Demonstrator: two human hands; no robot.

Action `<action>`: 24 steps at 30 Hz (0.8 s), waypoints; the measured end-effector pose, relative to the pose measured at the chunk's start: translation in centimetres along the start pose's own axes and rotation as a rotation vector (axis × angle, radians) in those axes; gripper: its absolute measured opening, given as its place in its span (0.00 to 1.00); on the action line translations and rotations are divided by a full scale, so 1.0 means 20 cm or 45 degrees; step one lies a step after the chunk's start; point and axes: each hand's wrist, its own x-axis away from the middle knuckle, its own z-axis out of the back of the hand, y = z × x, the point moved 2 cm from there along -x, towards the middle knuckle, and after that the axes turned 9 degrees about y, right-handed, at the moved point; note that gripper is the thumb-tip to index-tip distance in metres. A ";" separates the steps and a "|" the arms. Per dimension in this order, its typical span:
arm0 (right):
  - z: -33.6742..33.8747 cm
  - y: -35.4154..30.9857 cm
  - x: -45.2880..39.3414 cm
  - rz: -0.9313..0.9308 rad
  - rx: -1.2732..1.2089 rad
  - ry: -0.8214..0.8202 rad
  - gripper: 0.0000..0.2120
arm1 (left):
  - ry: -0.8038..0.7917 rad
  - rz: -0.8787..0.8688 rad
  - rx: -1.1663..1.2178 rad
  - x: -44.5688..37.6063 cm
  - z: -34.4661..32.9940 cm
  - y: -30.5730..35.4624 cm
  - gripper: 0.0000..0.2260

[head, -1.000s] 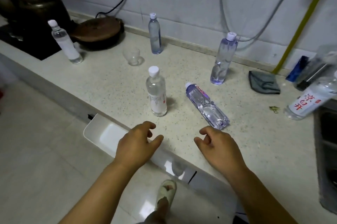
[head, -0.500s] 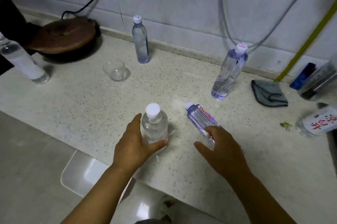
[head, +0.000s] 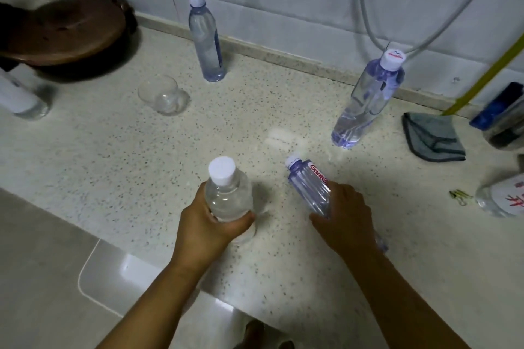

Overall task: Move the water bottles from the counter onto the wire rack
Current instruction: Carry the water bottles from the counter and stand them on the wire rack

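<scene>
A speckled pale stone desk (head: 113, 155) is seen from above, with a white wall behind it. Near the front edge, an upright clear water bottle (head: 228, 198) with a white cap is gripped around its body by the left hand (head: 208, 225), the fingers wrapped around the far side and the thumb across the near side. Just to its right, a lying purple-tinted bottle (head: 310, 184) with a red-lettered label is grasped by the right hand (head: 344, 221), whose fingers are closed over its lower body; its capped neck is pointed away and to the left, and whether it is lifted off the surface cannot be told. Further back, a tall slim blue-tinted bottle (head: 205, 39) is stood near the wall, and a tall purple-tinted bottle (head: 365, 99) is stood to the right, under a looped grey hose (head: 365, 16). A small empty glass cup (head: 160, 94) is placed left of centre, beside a dark brown round pot lid (head: 62, 32). At the left edge, another white-labelled bottle (head: 19, 99) is partly shown. On the right, a folded grey cloth (head: 432, 136) and a bottle with red characters (head: 502, 197) are found on the desk.
</scene>
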 end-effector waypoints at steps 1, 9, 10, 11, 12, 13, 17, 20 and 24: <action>-0.02 0.00 -0.02 0.003 0.024 -0.006 0.33 | -0.008 0.003 0.000 -0.01 0.00 0.01 0.27; -0.10 0.06 -0.12 -0.021 0.169 -0.042 0.37 | -0.071 -0.016 -0.042 -0.03 0.00 0.08 0.26; -0.09 0.07 -0.12 -0.036 0.138 -0.037 0.36 | -0.081 -0.026 -0.045 -0.03 0.00 0.09 0.26; -0.09 0.07 -0.11 -0.055 0.106 -0.027 0.35 | -0.094 -0.040 -0.044 -0.04 0.00 0.10 0.26; -0.08 0.07 -0.09 -0.078 0.074 -0.018 0.35 | -0.109 -0.060 -0.039 -0.04 0.00 0.11 0.26; -0.07 0.08 -0.07 -0.112 0.036 -0.007 0.34 | -0.129 -0.087 -0.036 -0.04 0.00 0.13 0.25; 0.02 0.11 0.07 -0.288 -0.266 0.072 0.37 | -0.244 -0.197 -0.086 -0.07 -0.04 0.19 0.24; 0.14 0.17 0.19 -0.414 -0.431 0.223 0.37 | -0.386 -0.268 -0.141 -0.07 -0.12 0.24 0.24; 0.33 0.28 0.44 -0.539 -0.600 0.449 0.32 | -0.574 -0.412 -0.229 0.01 -0.27 0.36 0.20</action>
